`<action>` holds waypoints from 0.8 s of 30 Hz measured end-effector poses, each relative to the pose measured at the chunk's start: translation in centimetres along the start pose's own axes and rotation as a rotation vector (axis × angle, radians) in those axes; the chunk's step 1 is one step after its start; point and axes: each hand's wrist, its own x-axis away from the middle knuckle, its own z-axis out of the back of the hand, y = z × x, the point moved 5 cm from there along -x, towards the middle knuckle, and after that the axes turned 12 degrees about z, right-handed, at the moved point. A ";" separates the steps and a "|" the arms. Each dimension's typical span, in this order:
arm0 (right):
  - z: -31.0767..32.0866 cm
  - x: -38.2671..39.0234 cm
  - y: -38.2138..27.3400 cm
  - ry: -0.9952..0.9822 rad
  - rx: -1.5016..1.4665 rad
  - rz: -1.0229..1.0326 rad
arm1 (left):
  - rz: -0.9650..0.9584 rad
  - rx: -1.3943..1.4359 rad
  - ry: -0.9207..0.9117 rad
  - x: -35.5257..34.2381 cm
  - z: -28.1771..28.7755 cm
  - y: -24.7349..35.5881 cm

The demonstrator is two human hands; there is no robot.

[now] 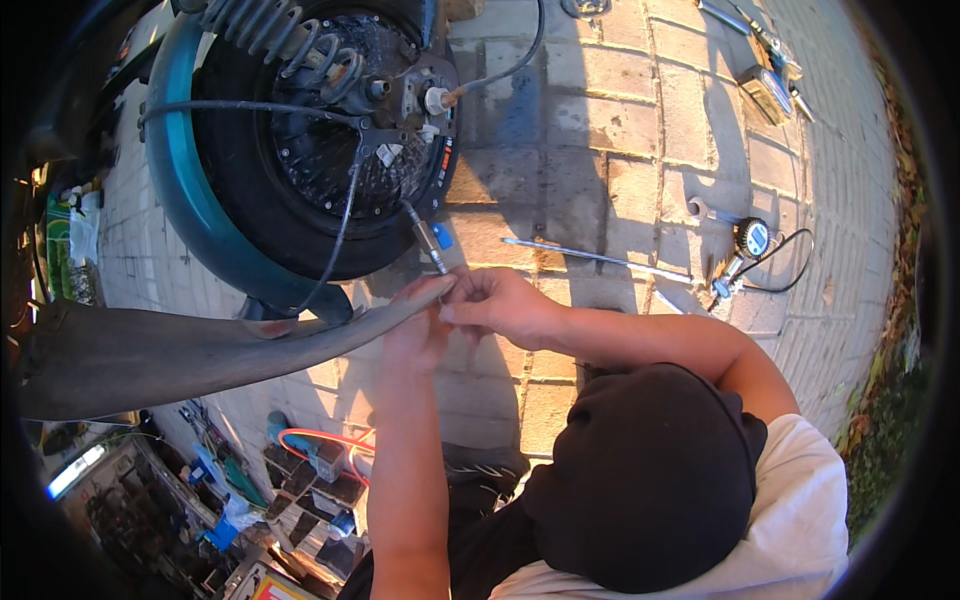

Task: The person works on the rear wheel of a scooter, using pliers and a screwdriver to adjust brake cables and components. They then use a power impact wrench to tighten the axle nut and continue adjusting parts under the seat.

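My right hand (498, 305) is closed in a pinch near the tip of a long grey curved panel (200, 355). Whatever lies between its fingertips is too small to make out. My left hand (414, 325) is against the underside of the same tip, blurred, its fingers mostly hidden. Just above both hands, a metal fitting (428, 240) angles down from the wheel, beside a small blue piece (443, 236). The black-tyred wheel (345, 130) has a dark hub with cables and sits within a teal fender (182, 190).
On the brick paving lie a long thin metal rod (600, 260), a wrench (708, 211) and a digital pressure gauge (751, 238) with a hose. A small box (768, 94) and more tools are far right. An orange hose (325, 436) lies lower left. Rounded black cloth (650, 480) fills the lower middle.
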 end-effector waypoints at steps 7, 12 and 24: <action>-1.3 -0.2 -0.2 -0.017 -0.002 0.018 | 0.057 0.101 -0.014 0.0 0.6 -0.1; -0.5 0.4 0.8 0.012 -0.104 -0.058 | 0.044 0.108 0.004 0.8 -0.2 -0.1; -2.0 -0.6 2.5 0.070 -0.298 -0.201 | -0.005 -0.046 0.053 1.0 0.2 0.4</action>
